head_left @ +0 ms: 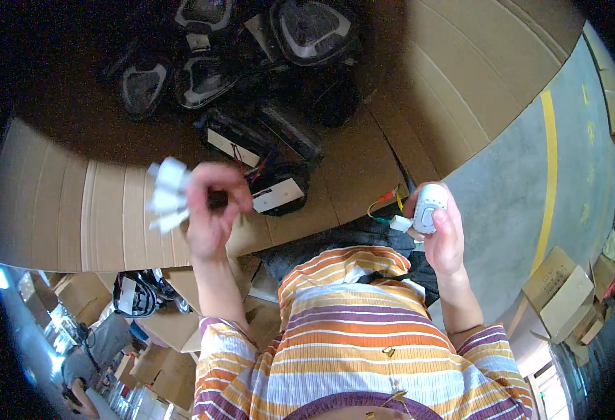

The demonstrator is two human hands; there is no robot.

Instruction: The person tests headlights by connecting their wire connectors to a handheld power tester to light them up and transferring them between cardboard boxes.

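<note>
My right hand is closed round a small white rounded device with a raised oval button on its face, the thumb pressing near it. From that device's side hang thin coloured wires and a white block-shaped piece. My left hand is curled and smeared by motion over the edge of a big cardboard box. Out of its left side fan several white flat strips; the blur hides what exactly they are.
The large cardboard box holds several black moulded parts and black pieces with pale labels. Grey floor with a yellow line lies to the right, beside open cartons. Another person is at lower left.
</note>
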